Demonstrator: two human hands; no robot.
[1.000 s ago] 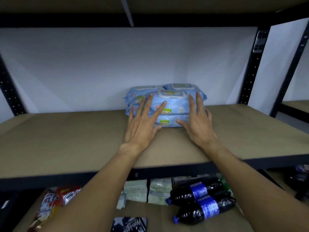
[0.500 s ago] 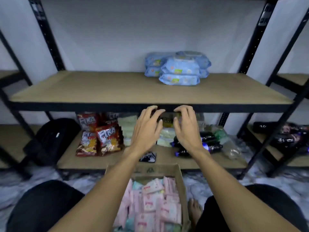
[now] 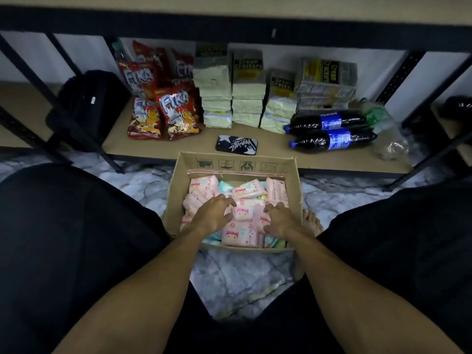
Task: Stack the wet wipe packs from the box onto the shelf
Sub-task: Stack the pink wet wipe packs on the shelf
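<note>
Nearest, left hand [image 3: 213,216], fingers loosely bent and slightly spread, touching pack tops. At its 3 o'clock, right hand [image 3: 279,221], thumb and bent fingers flanking an upright pink pack; grip impossible to tell. Beneath both, wet wipe packs [image 3: 238,236] heaped inside box [image 3: 229,164] on the floor. Beyond, on lower shelf [image 3: 273,152]: phone [image 3: 236,144] at 12 o'clock, snack bags [image 3: 176,113] at 11, cola bottles [image 3: 332,140] at 1.

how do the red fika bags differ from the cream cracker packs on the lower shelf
The Fika bags are red and glossy; the cream cracker packs are pale. The Fika bags stand upright, overlapping; the cream cracker packs lie stacked in columns. Both sit on the lower shelf.
</note>
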